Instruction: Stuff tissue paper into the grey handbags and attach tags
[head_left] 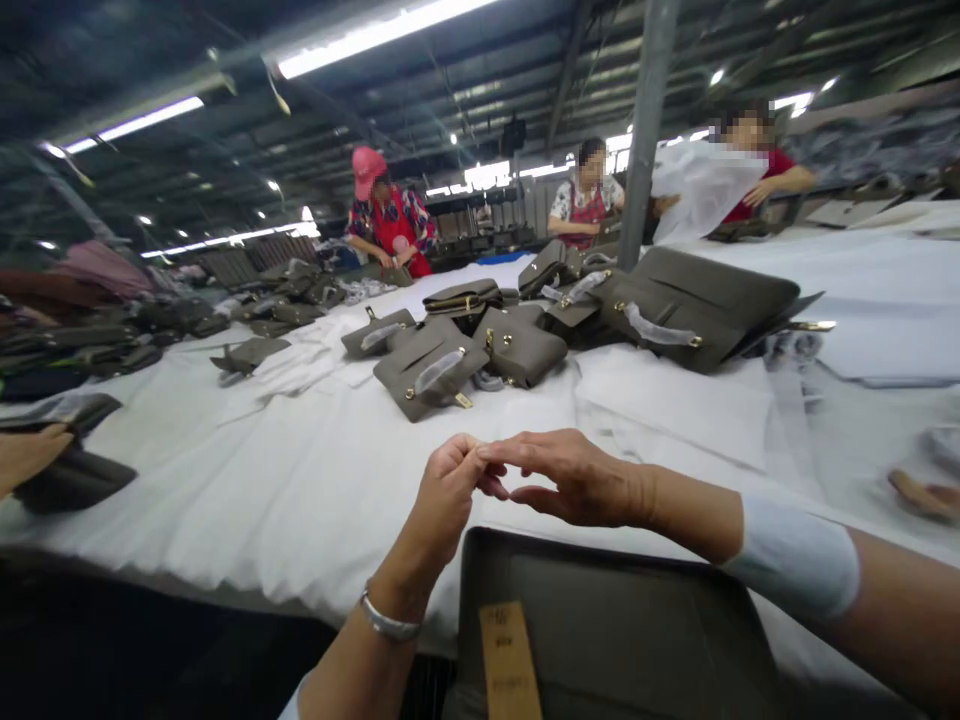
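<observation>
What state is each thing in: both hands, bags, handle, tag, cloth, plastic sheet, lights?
Left hand: fingers curled, touching right's.
Right hand: thumb and forefinger apart.
Nearest bag: broad side up; closure unclear.
Tag: lying on it.
Middle bag's handle: wrapped.
Cloth: creased.
Plastic sheet: held up by a person.
Ceiling light: lit.

two hands (517,478) touching, dark bag (622,620) below, bags (431,365) beyond

Bare left hand (452,485) and right hand (581,478), with a bracelet and pale sleeve pieces.
Toward 7 o'clock, a narrow, silvery bracelet (388,618) circles the left wrist, above a pale sleeve edge (294,702); toward 4 o'clock, a smooth, pale blue-white band (799,555) wraps the right forearm.
</observation>
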